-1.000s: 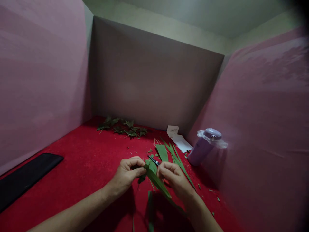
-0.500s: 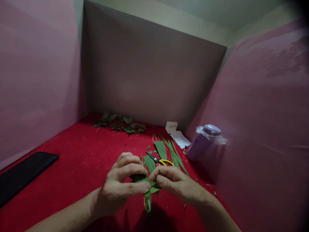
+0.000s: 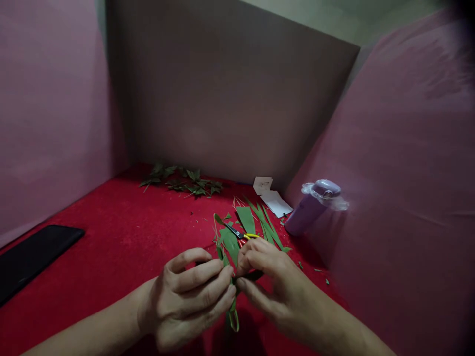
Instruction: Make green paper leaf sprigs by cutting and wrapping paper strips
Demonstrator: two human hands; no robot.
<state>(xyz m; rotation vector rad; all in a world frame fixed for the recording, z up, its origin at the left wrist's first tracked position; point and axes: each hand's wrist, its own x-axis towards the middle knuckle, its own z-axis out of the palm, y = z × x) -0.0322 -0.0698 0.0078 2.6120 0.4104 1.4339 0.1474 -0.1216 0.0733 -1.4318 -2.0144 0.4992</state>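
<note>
Between my two hands is a folded green leaf strip point(image 3: 233, 320), its looped end hanging down below the fingers. My left hand point(image 3: 196, 291) pinches it from the left, with the fingers curled over most of it. From the right, my right hand point(image 3: 274, 279) closes thumb and forefinger on the same strip, close to the left fingertips. Just beyond the hands lie scissors point(image 3: 238, 233) with dark blades and yellow handles, partly covered by my right hand. Cut leaf pieces point(image 3: 230, 244) rest beside the blades. How the strip is folded inside the fingers is hidden.
A wide leaf piece point(image 3: 245, 219) and long leaf strips point(image 3: 270, 225) lie behind the scissors. White papers point(image 3: 276, 203) and a purple bottle point(image 3: 309, 207) stand right, near the pink wall. Leafy sprigs point(image 3: 196, 184) lie at the back; a black flat object point(image 3: 40, 257) is left.
My left hand has turned, so its fingers now point down over the leaf strip. My right hand has come in closer, covering part of the scissors' handles. The camera view has tipped slightly downward.
</note>
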